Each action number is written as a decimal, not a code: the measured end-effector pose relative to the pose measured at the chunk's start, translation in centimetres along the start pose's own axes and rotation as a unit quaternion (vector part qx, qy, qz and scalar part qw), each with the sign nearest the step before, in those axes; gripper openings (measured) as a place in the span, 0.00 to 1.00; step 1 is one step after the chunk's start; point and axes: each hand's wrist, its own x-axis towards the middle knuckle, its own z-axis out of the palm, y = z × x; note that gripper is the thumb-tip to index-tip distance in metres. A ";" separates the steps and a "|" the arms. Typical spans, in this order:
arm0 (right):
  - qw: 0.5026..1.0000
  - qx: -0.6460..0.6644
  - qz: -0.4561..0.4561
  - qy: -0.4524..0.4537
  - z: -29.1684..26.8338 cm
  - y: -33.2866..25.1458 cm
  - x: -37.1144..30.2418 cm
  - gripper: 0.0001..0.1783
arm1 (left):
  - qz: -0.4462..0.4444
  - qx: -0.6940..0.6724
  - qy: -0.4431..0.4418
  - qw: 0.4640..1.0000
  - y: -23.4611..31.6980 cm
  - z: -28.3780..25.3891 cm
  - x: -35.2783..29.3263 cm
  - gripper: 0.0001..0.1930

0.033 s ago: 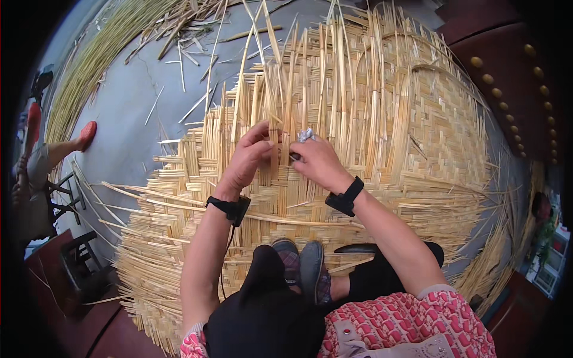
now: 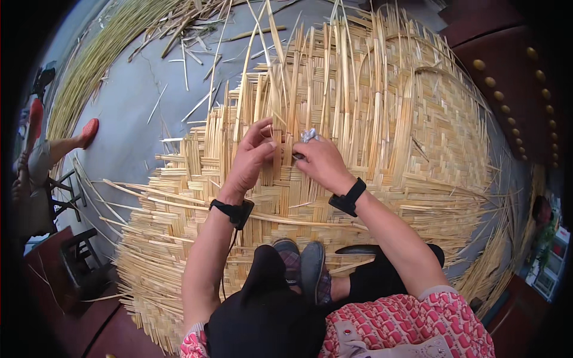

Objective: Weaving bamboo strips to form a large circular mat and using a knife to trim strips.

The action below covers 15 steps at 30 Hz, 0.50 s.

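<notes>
A large mat (image 2: 444, 128) of pale split reed lies beneath me, its upper part bristling with loose upright strips. My left hand (image 2: 248, 161) is curled at a flat reed strip (image 2: 277, 143), thumb on the near side and fingers partly behind it. Just to its right, my right hand (image 2: 325, 162) is closed, palm down, around a small dark object (image 2: 298, 156) that is mostly hidden by the fingers. Crumpled silvery material (image 2: 309, 135) shows at its knuckles; whether it wraps a finger or belongs to the object, I cannot tell.
My shoes (image 2: 311, 271) rest on the mat, beside a dark curved tool (image 2: 357, 249). A long reed bundle (image 2: 98, 56) lies upper left, near scraps on the grey floor. Another person's red shoe (image 2: 89, 132) and a dark stool (image 2: 80, 253) are at left; a studded door (image 2: 507, 83) at right.
Both hands sit slightly further right in the picture, as does the mat, so the view has shifted a little. Their hold looks much the same.
</notes>
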 end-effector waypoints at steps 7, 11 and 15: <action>0.989 -0.072 -0.062 0.110 -0.2 -0.1 -0.1 0.08 | 0.005 -0.189 0.099 0.977 -2.6 0.0 -1.2 0.16; 0.991 -0.089 -0.025 0.097 -0.2 -0.2 -0.2 0.07 | -0.030 -0.178 -0.077 0.981 -0.5 -2.1 -0.8 0.14; 0.989 -0.057 -0.066 0.117 0.8 0.4 0.1 0.06 | 0.034 -0.279 -0.040 0.959 -0.4 -3.2 -2.0 0.16</action>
